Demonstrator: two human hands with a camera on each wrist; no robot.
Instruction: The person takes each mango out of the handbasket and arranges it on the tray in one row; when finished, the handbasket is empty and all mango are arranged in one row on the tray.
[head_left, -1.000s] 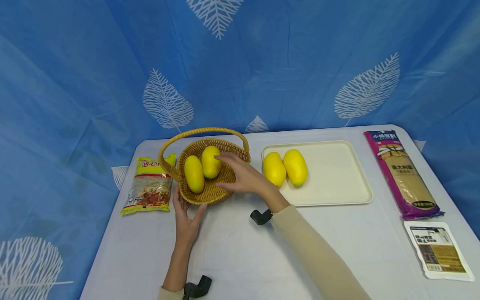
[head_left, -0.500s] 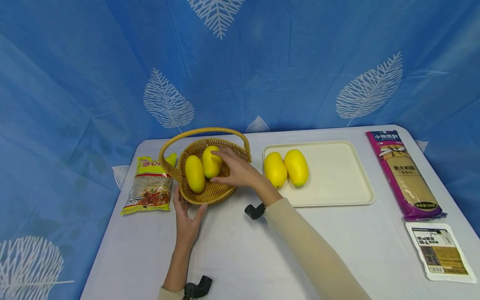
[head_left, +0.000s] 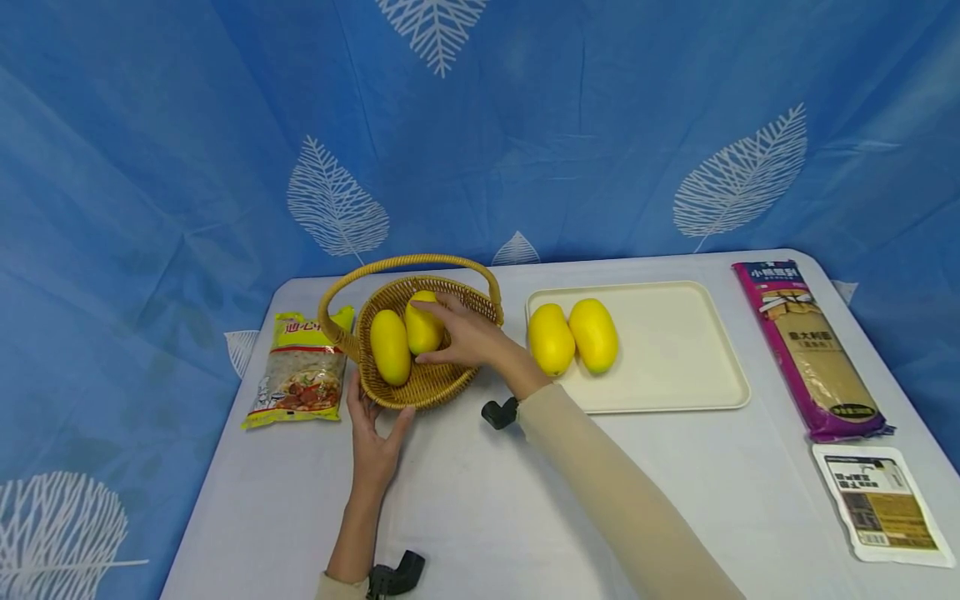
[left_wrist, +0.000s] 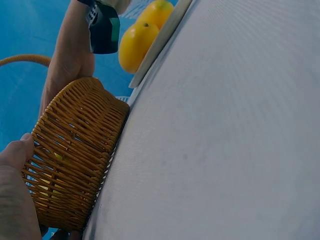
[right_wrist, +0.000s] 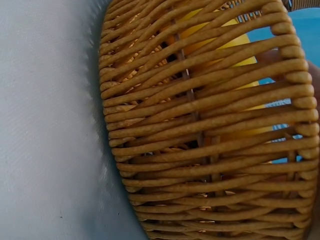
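A wicker basket point(head_left: 431, 387) with an arched handle holds two yellow mangoes. My right hand point(head_left: 471, 333) reaches over its right rim and grips the right-hand mango point(head_left: 423, 323), fingers over the top and thumb at its lower side. The other mango point(head_left: 390, 347) lies to its left. At the basket's near left side is my left hand point(head_left: 373, 442), its thumb point(left_wrist: 20, 150) at the rim and its fingers partly hidden round the end. Through the weave in the right wrist view, the yellow of a mango point(right_wrist: 235, 47) shows.
A cream tray point(head_left: 667, 367) right of the basket bears two more mangoes point(head_left: 572, 337). Left of the basket lies a yellow-and-clear food bag point(head_left: 300, 367). A purple noodle packet point(head_left: 813, 350) and a white pouch point(head_left: 879, 502) lie along the table's right side.
My right hand has moved left and closed its fingers and thumb round the right-hand mango, which tilts slightly. The left hand stays at the basket.
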